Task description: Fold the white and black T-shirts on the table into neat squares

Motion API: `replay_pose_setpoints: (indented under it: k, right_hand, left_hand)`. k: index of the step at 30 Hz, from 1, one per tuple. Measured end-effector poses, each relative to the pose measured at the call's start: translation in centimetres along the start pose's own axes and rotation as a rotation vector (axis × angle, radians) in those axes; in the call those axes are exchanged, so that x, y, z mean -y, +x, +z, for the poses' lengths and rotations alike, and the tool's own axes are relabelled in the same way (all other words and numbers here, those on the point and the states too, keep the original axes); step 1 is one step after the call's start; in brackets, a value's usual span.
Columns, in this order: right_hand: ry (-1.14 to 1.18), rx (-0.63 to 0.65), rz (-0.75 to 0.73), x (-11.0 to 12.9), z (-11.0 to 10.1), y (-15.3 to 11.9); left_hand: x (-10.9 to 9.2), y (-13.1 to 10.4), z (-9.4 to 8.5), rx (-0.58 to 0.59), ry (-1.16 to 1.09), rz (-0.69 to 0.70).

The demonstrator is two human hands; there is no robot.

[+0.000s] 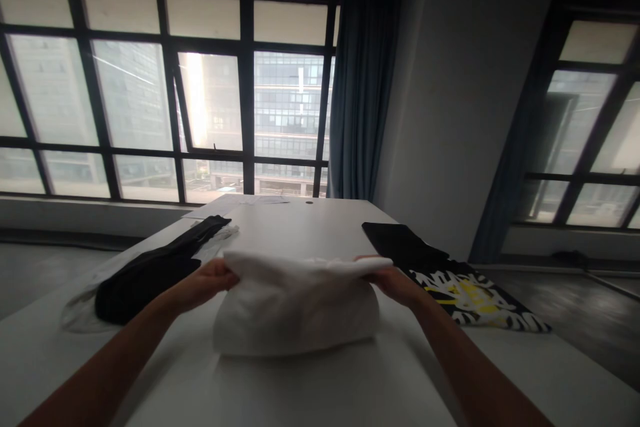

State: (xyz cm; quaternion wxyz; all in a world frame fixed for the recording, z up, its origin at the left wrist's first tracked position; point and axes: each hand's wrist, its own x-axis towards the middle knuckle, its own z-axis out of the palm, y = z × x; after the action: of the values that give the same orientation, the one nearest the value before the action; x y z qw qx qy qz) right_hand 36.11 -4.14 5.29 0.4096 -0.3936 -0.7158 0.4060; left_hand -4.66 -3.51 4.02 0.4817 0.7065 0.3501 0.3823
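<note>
A white piece of cloth (295,310), likely a garment, hangs between my two hands above the white table (300,227). My left hand (214,280) pinches its upper left corner, fingers closed. At the upper right corner, my right hand (393,280) grips the fabric, with some fingers hidden behind it. The cloth's top edge is stretched between the hands, and its lower part droops in a rounded fold close to the tabletop. Its exact kind cannot be made out.
Left of my hands lies a heap of black clothing (150,273) over some white fabric (80,310). On the right are a folded black garment (400,240) and a black one with white and yellow lettering (475,300). Beyond the table stand windows and a blue curtain (360,100).
</note>
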Motion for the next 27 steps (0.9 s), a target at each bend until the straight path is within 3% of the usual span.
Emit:
replay_pose_setpoints:
  k: [3, 6, 8, 11, 16, 18, 20, 22, 24, 27]
  right_hand:
    - [-0.025, -0.329, 0.091, -2.6, 1.0, 2.5]
    - [-0.157, -0.423, 0.285, -5.5, 2.2, 3.8]
    - [-0.278, -0.351, 0.34, -6.9, 2.8, 3.8]
    - [-0.453, -0.247, 0.315, -7.3, 3.1, 3.3]
    - [-0.631, -0.217, 0.187, -5.3, 3.1, 2.8]
    - [-0.778, -0.17, 0.222, -4.5, 3.5, 2.5]
    - [-0.961, -0.133, 0.273, -4.0, 4.4, 2.1]
    - [-1.071, -0.146, 0.213, -3.9, 5.5, 1.8]
    - [-1.067, -0.116, 0.123, -4.2, 6.4, 1.7]
    - [-0.969, 0.073, 0.212, -5.4, 7.1, 1.6]
  left_hand:
    - [1.0, 2.2, 1.0, -0.245, -0.026, -0.04]
    - [3.4, 3.1, 1.3, -0.397, 0.156, -0.201]
    - [4.9, 3.1, 1.3, -0.386, 0.349, -0.265]
    - [5.8, 2.9, 1.2, -0.332, 0.599, -0.215]
    - [5.4, 3.0, 0.9, -0.325, 0.791, -0.118]
    - [5.5, 3.0, 1.1, -0.34, 0.876, -0.105]
    - [5.8, 3.0, 1.8, -0.37, 1.002, -0.046]
    - [6.3, 3.0, 3.1, -0.364, 1.101, 0.064]
    - [6.9, 2.9, 4.7, -0.257, 1.137, 0.137]
    - [7.8, 2.7, 6.3, -0.034, 1.135, 0.073]
